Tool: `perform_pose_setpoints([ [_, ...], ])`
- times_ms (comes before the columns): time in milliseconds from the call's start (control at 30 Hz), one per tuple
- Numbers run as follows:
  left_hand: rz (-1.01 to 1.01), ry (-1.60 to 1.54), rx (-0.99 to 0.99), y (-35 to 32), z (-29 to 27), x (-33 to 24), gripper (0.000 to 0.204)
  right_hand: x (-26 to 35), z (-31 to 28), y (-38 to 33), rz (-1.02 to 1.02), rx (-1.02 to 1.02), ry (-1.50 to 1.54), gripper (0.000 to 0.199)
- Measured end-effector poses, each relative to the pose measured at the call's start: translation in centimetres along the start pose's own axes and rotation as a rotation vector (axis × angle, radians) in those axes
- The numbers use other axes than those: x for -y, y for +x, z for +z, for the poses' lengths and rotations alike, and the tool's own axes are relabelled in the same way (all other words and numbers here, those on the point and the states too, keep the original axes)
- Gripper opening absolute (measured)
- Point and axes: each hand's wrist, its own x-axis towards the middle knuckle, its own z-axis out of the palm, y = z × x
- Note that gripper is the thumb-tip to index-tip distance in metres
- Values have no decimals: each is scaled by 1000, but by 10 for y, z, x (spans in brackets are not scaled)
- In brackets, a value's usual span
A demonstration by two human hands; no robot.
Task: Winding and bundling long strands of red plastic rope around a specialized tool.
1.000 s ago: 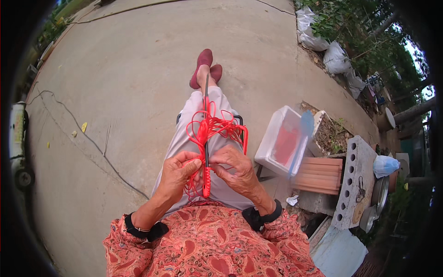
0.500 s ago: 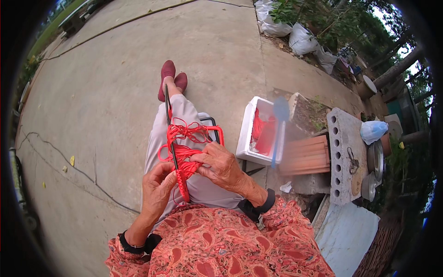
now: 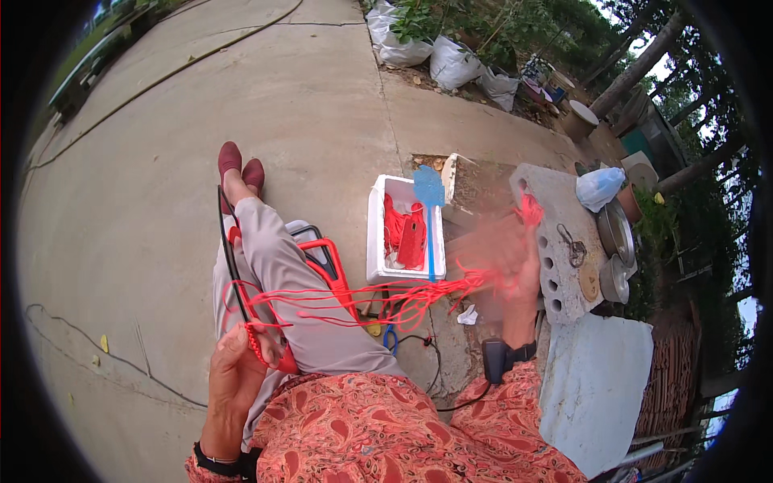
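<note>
My left hand [image 3: 233,366] is at my lap on the left, its fingers closed around a braided red cord band [image 3: 255,342]. That band runs along a thin, curved black strip [image 3: 226,241], which reaches up past my knee. Several loose red cords [image 3: 394,299] stretch from the band across my legs to the right. They lead into my right hand [image 3: 519,270], which is out to the side and smeared by motion, closed on the bundle. A red cord tuft [image 3: 529,211] sticks out beyond it.
A white foam box [image 3: 375,241] holds red cord and a red rectangular object [image 3: 412,241]. A blue fly swatter [image 3: 429,193] leans on it. A red-and-black frame [image 3: 332,278] and blue-handled scissors [image 3: 390,338] lie beside my leg. The concrete block [image 3: 555,241] stands right.
My right hand has swung far out to the right, drawing the bunched cords into long strands. My left hand stays on the braided band. The whole view has shifted toward the right.
</note>
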Motion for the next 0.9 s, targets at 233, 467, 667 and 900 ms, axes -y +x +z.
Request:
perform_pose_setpoints([
  [233, -35, -17, 26, -3, -5, -2, 28, -12, -106, -7, -207, -633, -643, 17],
  [467, -122, 25, 9, -1, -3, -9, 27, -153, 44, -39, 569, 246, -331, 27],
  [667, -79, -17, -12, 1, 1, 1, 28, -221, 100, -55, 875, 768, -724, 36],
  [900, -71, 7, 3, -2, 6, 1, 28, -167, 127, -48, 807, 552, -118, 27],
])
